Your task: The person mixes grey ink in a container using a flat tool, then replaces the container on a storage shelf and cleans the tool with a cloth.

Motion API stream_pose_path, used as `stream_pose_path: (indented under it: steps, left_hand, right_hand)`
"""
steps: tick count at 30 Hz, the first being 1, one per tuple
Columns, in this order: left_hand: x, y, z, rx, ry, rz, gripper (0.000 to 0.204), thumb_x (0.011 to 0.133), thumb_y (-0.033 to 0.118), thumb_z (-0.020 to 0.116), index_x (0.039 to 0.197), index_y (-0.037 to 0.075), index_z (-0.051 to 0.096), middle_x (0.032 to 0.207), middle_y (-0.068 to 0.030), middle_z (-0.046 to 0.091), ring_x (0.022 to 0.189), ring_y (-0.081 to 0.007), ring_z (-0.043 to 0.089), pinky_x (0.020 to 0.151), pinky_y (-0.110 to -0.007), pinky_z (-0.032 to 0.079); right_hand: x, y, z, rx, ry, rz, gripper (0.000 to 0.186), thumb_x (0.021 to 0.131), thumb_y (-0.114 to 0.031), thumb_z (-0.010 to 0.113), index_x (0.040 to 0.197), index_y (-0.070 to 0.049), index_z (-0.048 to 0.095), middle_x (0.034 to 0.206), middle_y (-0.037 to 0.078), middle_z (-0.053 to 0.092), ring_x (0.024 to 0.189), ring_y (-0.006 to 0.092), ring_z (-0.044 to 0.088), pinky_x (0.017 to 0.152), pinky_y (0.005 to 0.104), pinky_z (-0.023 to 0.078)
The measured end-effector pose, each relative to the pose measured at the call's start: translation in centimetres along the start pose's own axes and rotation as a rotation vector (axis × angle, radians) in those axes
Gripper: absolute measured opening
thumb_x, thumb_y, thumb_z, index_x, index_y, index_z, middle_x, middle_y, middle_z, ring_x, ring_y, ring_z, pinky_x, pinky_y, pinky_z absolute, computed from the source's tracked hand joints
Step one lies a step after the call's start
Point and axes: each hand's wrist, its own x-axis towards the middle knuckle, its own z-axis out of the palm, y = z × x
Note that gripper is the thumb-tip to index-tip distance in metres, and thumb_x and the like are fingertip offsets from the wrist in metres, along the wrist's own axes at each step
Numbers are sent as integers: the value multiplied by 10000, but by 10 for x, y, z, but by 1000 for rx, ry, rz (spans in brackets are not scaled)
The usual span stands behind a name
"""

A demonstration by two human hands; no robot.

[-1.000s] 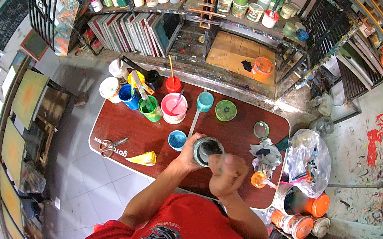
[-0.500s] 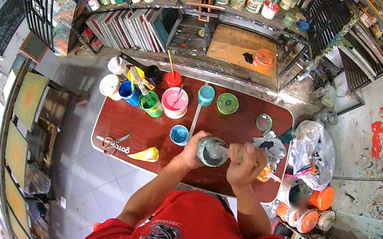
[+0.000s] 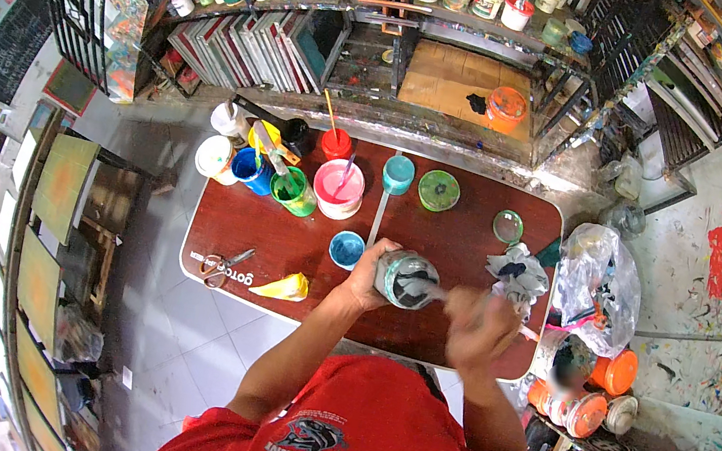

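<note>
1. One clear jar (image 3: 413,261), dark contents with grey streaks, held over the near part of the table, mouth tipped up enough that I see in. Can't tell if its base touches the tabletop.
2. Left hand (image 3: 368,276): gripping the jar, wrapped around its left side.
3. Right hand (image 3: 482,327): blurred; looks clenched on a thin pale tool (image 3: 438,293) reaching into the jar. Exact finger placement: can't tell.
4. Spill risk: hard sideways pressure from the tool could tip or twist the jar, since only one hand seems to steady it. Slick sides would make that worse.
5. Splash risk: a fast pull over the rim could flick dark drops onto the red shirt (image 3: 373,438) or the table (image 3: 458,247).
6. Knock risk: tub of blue paint (image 3: 346,249) stands just beyond the left hand, no cover on it; a backward swing of that hand could hit it or drip dark into it.
7. Further out: crumpled cloth or paper (image 3: 520,273) right of the jar, clear round lid (image 3: 508,226) beyond it, pink tub (image 3: 338,188) with a stick far left, scissors (image 3: 222,267) and yellow packet (image 3: 282,286) nearer left.
</note>
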Motion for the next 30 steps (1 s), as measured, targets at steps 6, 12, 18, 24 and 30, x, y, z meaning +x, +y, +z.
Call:
stream_pose_path:
  steps: [6, 12, 18, 24, 30]
  left_hand:
    - [-17, -10, 27, -37, 160, 41, 414, 855, 404, 425, 919, 53, 635, 883, -113, 668, 835, -262, 627, 813, -439, 509]
    - [-3, -21, -5, 161, 212, 133, 407, 866, 413, 417, 923, 69, 627, 873, -112, 658, 843, -264, 631, 780, -434, 522]
    - [-12, -4, 6, 60, 70, 58, 375, 868, 372, 431, 933, 58, 626, 871, -121, 665, 815, -260, 640, 808, -421, 521]
    - [-8, -4, -3, -39, 96, 57, 397, 864, 404, 437, 943, 58, 614, 893, -105, 661, 808, -269, 624, 790, -424, 514]
    - [-10, -13, -2, 90, 85, 109, 420, 873, 399, 413, 920, 48, 639, 894, -121, 670, 799, -273, 638, 789, -399, 520]
  right_hand:
    - [12, -61, -14, 331, -701, 299, 413, 923, -153, 385, 514, -98, 390, 456, 12, 366, 392, 199, 389, 407, 363, 352]
    - [4, -44, -18, -110, -625, 148, 403, 885, -260, 422, 506, -127, 402, 449, 6, 372, 383, 206, 406, 381, 360, 322]
    - [7, -27, -43, 41, -682, 369, 315, 847, -252, 479, 565, -124, 422, 529, 14, 444, 422, 205, 433, 411, 367, 333]
    - [2, -28, -40, -96, -843, 9, 380, 904, -292, 454, 573, -107, 437, 539, 41, 486, 463, 201, 467, 423, 363, 356]
    - [0, -46, -13, 252, -606, 248, 263, 797, -202, 486, 554, -111, 445, 508, 51, 441, 418, 199, 447, 384, 348, 317]
